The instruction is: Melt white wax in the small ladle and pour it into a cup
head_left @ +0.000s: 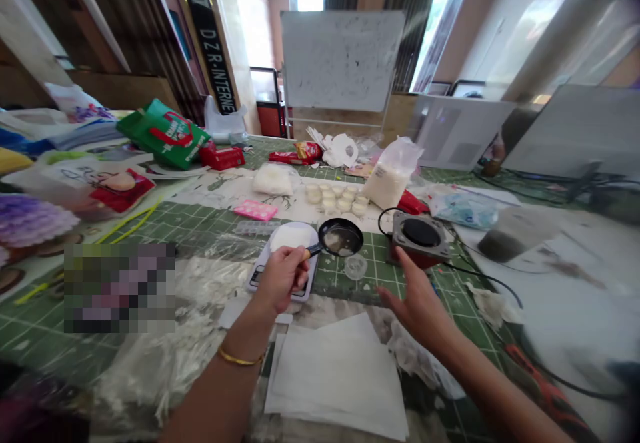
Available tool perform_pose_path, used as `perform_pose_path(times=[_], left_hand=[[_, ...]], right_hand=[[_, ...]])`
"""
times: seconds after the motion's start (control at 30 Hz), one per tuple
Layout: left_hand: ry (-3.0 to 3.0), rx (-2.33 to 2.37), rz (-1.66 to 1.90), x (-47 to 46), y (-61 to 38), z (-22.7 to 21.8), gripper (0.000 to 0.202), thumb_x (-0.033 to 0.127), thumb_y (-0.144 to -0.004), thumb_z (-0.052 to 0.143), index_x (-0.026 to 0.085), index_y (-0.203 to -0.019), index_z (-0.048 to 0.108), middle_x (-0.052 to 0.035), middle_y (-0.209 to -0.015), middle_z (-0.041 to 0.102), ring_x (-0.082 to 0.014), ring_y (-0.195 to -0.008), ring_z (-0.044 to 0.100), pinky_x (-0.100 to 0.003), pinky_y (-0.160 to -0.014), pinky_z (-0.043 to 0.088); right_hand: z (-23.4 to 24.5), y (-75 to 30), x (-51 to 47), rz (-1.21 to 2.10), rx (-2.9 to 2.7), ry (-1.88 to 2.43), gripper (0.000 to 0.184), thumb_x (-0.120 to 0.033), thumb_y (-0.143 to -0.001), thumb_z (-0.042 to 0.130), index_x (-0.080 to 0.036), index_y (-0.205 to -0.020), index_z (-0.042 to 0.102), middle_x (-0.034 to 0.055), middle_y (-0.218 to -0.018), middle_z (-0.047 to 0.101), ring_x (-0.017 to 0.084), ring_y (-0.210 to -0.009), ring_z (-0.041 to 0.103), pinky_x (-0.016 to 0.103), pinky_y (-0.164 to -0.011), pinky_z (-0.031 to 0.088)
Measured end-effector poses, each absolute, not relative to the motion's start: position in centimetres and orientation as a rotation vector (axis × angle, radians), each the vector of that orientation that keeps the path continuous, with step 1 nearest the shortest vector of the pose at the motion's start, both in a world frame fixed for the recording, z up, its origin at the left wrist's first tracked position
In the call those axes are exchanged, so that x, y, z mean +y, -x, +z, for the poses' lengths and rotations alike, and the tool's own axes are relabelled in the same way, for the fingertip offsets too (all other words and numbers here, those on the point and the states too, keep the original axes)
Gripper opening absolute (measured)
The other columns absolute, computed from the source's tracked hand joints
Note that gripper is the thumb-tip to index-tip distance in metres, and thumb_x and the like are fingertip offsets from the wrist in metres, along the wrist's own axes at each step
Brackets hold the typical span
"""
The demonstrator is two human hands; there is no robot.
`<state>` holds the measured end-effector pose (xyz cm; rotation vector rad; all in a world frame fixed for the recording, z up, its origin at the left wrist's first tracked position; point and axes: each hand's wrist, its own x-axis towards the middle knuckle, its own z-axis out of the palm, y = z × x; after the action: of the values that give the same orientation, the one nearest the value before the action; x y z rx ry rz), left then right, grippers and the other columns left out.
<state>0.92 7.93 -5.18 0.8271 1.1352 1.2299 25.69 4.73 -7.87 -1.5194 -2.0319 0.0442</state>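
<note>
Pan (341,237) hangs level by its handle in our left hand (283,275), fingers clenched round it, over the tabletop (210,219) between scale (287,256) and hotplate (420,236), keeping its contents in, while our right hand (415,296) hovers spread, holding nothing.

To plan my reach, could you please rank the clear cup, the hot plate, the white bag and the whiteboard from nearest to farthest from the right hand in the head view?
1. Clear cup: just left of the right hand.
2. Hot plate: just beyond the fingers; close to the cup's rank.
3. White bag: farther back on the table.
4. Whiteboard: behind the table.
</note>
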Motion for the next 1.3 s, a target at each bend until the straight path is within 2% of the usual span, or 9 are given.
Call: perform_pose_path(times=[0.3,0.67,1.17,1.3], left_hand=[[-0.773,1.117,1.273,7.9,-1.8,-7.0,0.03,0.041,-0.069,0.06,0.018,-0.071,0.041,0.0069,-0.052,0.051,-0.0028,-0.029,0.036,-0.013,-0.027,0.016],[-0.765,1.143,1.251,8.0,-2.3,-8.6,0.029,0.043,-0.071,0.058,0.018,-0.073,0.043,0.0067,-0.053,0.051,-0.0026,-0.029,0.036,-0.014,-0.026,0.017],[-0.71,1.123,1.27,7.8,-2.2,-8.3,0.028,0.041,-0.069,0.059,0.019,-0.071,0.041,0.0064,-0.052,0.051,-0.0033,-0.029,0.037,-0.015,-0.026,0.016],[-0.702,1.11,1.285,7.9,-2.1,-8.4,0.028,0.041,-0.069,0.058,0.019,-0.071,0.041,0.0065,-0.051,0.051,-0.0034,-0.029,0.036,-0.015,-0.026,0.017]], right_hand=[[-8.6,-28.6,0.0,0.082,-1.748,1.696,0.07,-0.049,-0.077,0.05,-0.02,-0.136,0.027,0.0142,-0.123,0.05,0.028,-0.103,0.055,0.043,-0.082,0.048],[-10.7,-29.0,0.6,0.07,-1.849,1.619,0.061,-0.045,-0.08,0.048,-0.021,-0.134,0.031,0.0127,-0.13,0.045,0.031,-0.112,0.05,0.047,-0.088,0.045],[-12.1,-29.5,1.2,0.067,-1.818,1.662,0.066,-0.053,-0.077,0.046,-0.018,-0.132,0.035,0.0146,-0.126,0.048,0.033,-0.112,0.049,0.052,-0.093,0.04],[-12.1,-29.3,1.3,0.051,-1.833,1.652,0.063,-0.052,-0.078,0.046,-0.023,-0.132,0.035,0.0139,-0.127,0.048,0.033,-0.113,0.049,0.053,-0.092,0.04]])
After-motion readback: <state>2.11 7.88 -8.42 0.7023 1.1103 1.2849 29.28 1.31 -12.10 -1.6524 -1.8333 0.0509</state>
